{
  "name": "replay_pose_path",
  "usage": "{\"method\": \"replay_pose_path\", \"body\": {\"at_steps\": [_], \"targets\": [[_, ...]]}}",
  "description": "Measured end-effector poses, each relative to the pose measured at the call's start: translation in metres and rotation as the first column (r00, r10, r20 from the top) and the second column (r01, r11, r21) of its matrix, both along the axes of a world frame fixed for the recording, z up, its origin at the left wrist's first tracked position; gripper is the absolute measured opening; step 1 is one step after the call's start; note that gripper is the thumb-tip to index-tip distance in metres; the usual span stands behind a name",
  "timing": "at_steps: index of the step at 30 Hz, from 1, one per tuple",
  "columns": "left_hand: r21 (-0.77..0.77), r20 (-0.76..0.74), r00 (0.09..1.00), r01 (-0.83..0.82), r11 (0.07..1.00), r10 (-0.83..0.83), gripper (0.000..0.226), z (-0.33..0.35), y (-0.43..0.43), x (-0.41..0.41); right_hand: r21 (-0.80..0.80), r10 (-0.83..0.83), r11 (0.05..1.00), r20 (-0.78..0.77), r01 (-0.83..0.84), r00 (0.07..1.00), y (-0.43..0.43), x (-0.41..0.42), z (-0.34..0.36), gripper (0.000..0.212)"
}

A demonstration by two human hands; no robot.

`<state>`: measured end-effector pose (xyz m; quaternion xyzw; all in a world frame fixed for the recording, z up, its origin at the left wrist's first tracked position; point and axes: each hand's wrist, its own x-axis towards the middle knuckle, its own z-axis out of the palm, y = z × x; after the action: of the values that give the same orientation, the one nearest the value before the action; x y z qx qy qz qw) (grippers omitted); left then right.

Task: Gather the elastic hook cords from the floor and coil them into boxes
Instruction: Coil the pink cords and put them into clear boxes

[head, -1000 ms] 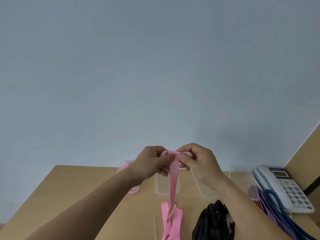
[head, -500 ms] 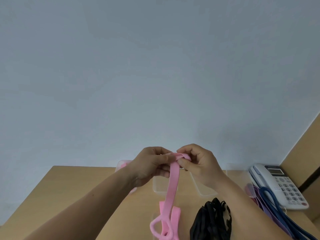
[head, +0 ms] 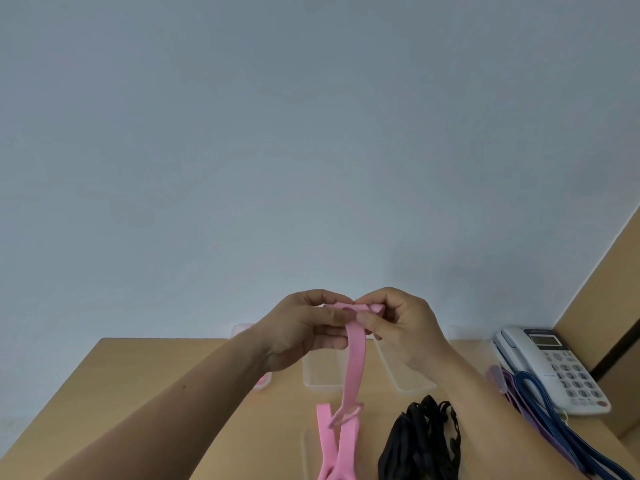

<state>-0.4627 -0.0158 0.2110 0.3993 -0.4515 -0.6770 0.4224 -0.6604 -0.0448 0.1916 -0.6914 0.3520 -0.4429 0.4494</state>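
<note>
A flat pink elastic cord (head: 354,362) hangs from both hands above the wooden desk (head: 145,393). My left hand (head: 301,329) and my right hand (head: 398,323) pinch its upper end together, where it is folded into a small coil. Its lower end carries a pink hook (head: 346,415) dangling just over more pink cords (head: 334,452) lying on the desk. Two clear plastic boxes (head: 323,374) (head: 403,377) stand behind the hands. A third box (head: 261,381) with pink inside is mostly hidden by my left wrist.
A heap of black cords (head: 420,441) lies at the lower right. Blue and purple cords (head: 540,414) trail beside a white desk phone (head: 557,365) at the right. A bare wall rises behind the desk, with a wooden panel (head: 602,306) at the far right.
The hanging pink strap has been drawn up shorter as the fingers wound it. Its hook end lifted off the pile and now dangles above it.
</note>
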Motion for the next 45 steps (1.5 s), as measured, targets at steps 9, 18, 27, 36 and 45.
{"method": "replay_pose_path", "body": {"at_steps": [9,18,27,36,45], "targets": [[0.033,-0.009,0.999,0.047,0.998,-0.047,0.023,-0.004,-0.005,-0.004,-0.082,-0.044,0.996,-0.028,0.042,0.999,-0.003,0.000,-0.006,0.039],[-0.024,0.042,0.988,-0.149,0.988,0.150,0.019,-0.016,-0.012,-0.005,0.121,0.050,0.991,0.010,-0.051,0.999,-0.008,-0.002,-0.010,0.019],[-0.241,0.210,0.947,-0.191,0.952,0.243,0.031,-0.021,-0.013,-0.004,0.161,0.011,0.987,0.018,-0.014,1.000,-0.014,0.003,-0.016,0.012],[-0.211,0.288,0.952,-0.045,0.976,0.106,0.024,-0.019,-0.010,0.000,0.079,-0.010,0.997,0.014,0.009,1.000,-0.013,0.005,-0.013,0.021],[0.027,0.022,1.000,-0.014,1.000,0.014,0.023,-0.013,-0.011,0.002,-0.077,-0.062,0.995,-0.069,0.057,0.996,-0.008,0.008,-0.015,0.028]]}}
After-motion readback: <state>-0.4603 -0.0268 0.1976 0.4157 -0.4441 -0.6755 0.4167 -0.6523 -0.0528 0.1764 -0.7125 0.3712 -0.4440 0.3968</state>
